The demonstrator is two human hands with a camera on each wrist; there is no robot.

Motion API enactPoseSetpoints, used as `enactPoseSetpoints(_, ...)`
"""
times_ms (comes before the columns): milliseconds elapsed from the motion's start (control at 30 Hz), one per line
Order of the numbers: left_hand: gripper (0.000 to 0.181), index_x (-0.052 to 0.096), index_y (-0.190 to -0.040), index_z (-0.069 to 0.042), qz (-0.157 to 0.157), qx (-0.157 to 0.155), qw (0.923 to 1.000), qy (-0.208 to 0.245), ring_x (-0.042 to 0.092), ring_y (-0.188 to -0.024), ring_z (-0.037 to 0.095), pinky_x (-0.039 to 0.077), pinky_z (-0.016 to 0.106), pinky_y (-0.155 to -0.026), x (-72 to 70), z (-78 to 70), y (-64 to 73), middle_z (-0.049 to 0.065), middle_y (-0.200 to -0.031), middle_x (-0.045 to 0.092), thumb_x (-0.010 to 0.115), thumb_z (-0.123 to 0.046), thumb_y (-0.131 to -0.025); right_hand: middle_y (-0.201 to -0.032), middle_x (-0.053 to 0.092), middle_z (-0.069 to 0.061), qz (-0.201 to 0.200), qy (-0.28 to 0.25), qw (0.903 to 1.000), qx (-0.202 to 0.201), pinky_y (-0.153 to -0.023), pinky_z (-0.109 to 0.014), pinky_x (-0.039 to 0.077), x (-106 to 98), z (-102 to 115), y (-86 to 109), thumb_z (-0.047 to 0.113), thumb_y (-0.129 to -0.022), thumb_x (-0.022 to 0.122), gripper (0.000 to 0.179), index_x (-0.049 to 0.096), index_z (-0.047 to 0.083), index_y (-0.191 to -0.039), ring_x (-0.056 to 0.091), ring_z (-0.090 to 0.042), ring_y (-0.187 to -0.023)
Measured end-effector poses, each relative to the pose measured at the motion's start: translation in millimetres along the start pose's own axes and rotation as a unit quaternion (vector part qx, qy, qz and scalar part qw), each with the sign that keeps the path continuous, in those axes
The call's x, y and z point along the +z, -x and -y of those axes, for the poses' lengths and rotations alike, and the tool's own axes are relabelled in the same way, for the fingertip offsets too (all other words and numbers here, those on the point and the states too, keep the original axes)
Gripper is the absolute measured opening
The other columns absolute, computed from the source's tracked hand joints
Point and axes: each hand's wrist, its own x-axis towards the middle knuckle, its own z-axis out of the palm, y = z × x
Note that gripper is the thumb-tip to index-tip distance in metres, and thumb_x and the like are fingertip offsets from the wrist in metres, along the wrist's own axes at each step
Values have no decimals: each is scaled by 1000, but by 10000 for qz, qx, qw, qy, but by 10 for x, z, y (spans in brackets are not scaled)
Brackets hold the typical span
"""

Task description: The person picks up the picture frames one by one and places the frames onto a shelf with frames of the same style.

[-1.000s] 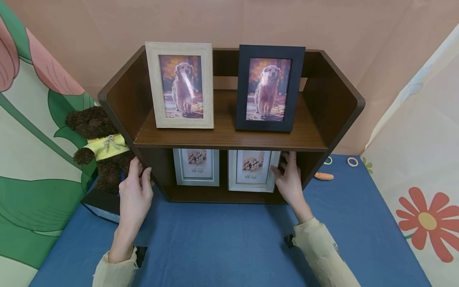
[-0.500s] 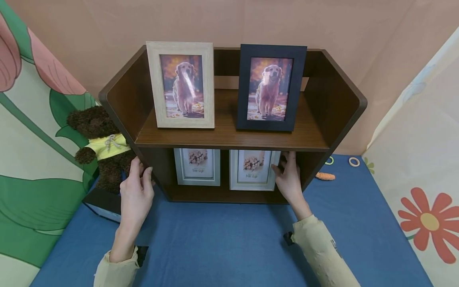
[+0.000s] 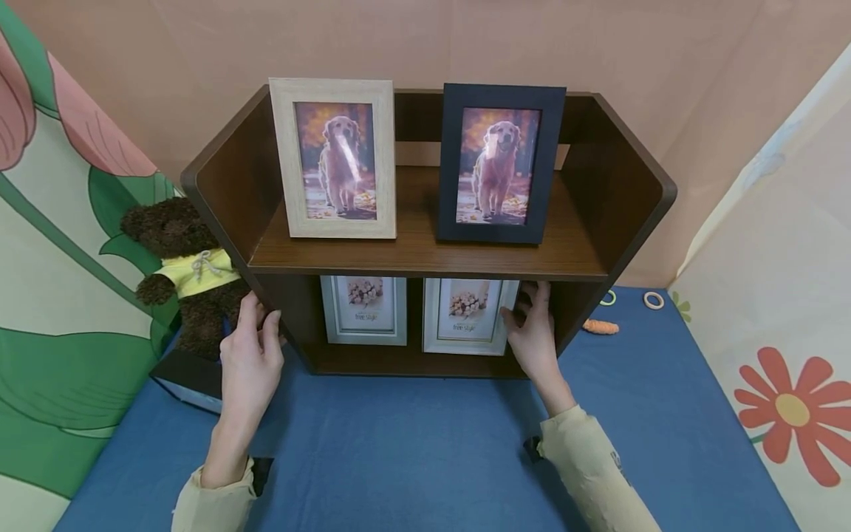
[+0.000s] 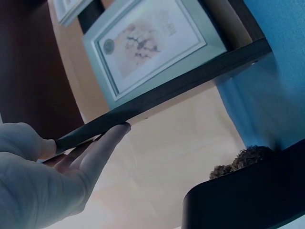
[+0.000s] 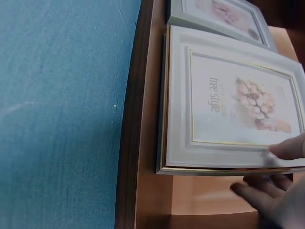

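Observation:
A dark brown two-tier shelf (image 3: 425, 255) stands on the blue surface. My left hand (image 3: 251, 355) holds the front edge of its left side panel, thumb on one face and fingers on the other in the left wrist view. Inside the lower tier, my right hand (image 3: 534, 332) pinches the right edge of a white photo frame (image 5: 178, 100) with a thin gold line. Its thumb lies over the front, the fingers behind. Left of that frame is a grey-green photo frame (image 3: 365, 336) with a similar flower print. The upper board hides the tops of both in the head view.
On the upper tier stand a cream photo frame (image 3: 335, 229) and a dark blue photo frame (image 3: 488, 233), both with dog pictures. A brown teddy bear (image 3: 199, 273) sits on a dark box (image 3: 189, 377) at left. Two rings (image 3: 654, 300) and a toy carrot (image 3: 600, 326) lie at right.
My right hand has shifted slightly left, and the white photo frame's right edge with it. My left hand stays on the side panel.

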Motion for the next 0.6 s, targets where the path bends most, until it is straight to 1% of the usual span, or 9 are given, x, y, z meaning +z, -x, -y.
enactPoseSetpoints(67,31,53,-141,9,3,-8,10000,-6,70,-66,41,39,1,-68,-6,4,0,29,-112,73,54,1,-111,-161,39,-28,-68,58,9999,-62,-108,-66,45,8,10,32,-5,-105,64,79,16,7,-167,50,-51,-139)
enactPoseSetpoints(133,31,53,-141,9,1,-27,10000,23,70,-68,41,40,1,-69,-16,11,2,29,-114,73,54,1,-111,-165,36,-25,-140,192,9995,-216,-113,-65,41,11,31,76,-1,-105,65,77,18,5,-167,45,-48,-146)
enactPoseSetpoints(233,32,53,-143,8,42,-97,9999,93,72,-72,41,41,0,-72,-43,25,11,29,-121,72,53,0,-112,-167,35,-21,-194,476,9968,-617,-117,-64,37,-17,101,179,1,-106,65,72,25,2,-166,39,-42,-152)
enactPoseSetpoints(300,34,52,-145,6,123,-195,9995,212,73,-77,41,43,1,-74,-69,35,23,29,-127,70,53,-2,-113,-167,37,-19,-192,722,9928,-936,-116,-62,38,-67,176,261,1,-105,65,67,32,1,-164,40,-38,-151)
enactPoseSetpoints(400,38,50,-152,2,338,-369,9977,460,74,-91,45,47,3,-77,-129,56,36,29,-134,67,52,-5,-114,-164,42,-19,-75,1026,9847,-1410,-115,-57,40,-193,334,387,-1,-104,65,60,41,-1,-159,44,-36,-149)
enactPoseSetpoints(467,41,49,-155,-1,507,-453,9958,614,73,-99,48,48,4,-80,-178,77,39,30,-137,65,51,-6,-114,-165,43,-17,41,1184,9796,-1625,-116,-50,40,-305,457,465,-3,-103,66,60,43,-1,-158,44,-35,-149)
enactPoseSetpoints(533,43,48,-157,-2,673,-484,9947,601,71,-104,50,48,4,-83,-226,92,35,30,-139,64,51,-8,-115,-165,44,-16,143,1339,9747,-1785,-118,-42,38,-440,588,534,-6,-101,67,62,45,1,-158,45,-35,-148)
enactPoseSetpoints(567,43,48,-157,-2,730,-473,9948,523,71,-106,50,52,9,-84,-250,97,28,29,-139,64,52,-9,-115,-165,44,-15,173,1422,9723,-1845,-119,-37,37,-513,654,565,-7,-99,68,63,46,2,-158,47,-34,-147)
enactPoseSetpoints(600,44,48,-157,-3,779,-457,9951,401,70,-108,51,56,16,-86,-272,103,16,29,-140,64,53,-11,-115,-165,45,-14,183,1491,9697,-1926,-120,-34,35,-587,718,593,-8,-98,69,65,47,3,-158,48,-33,-146)
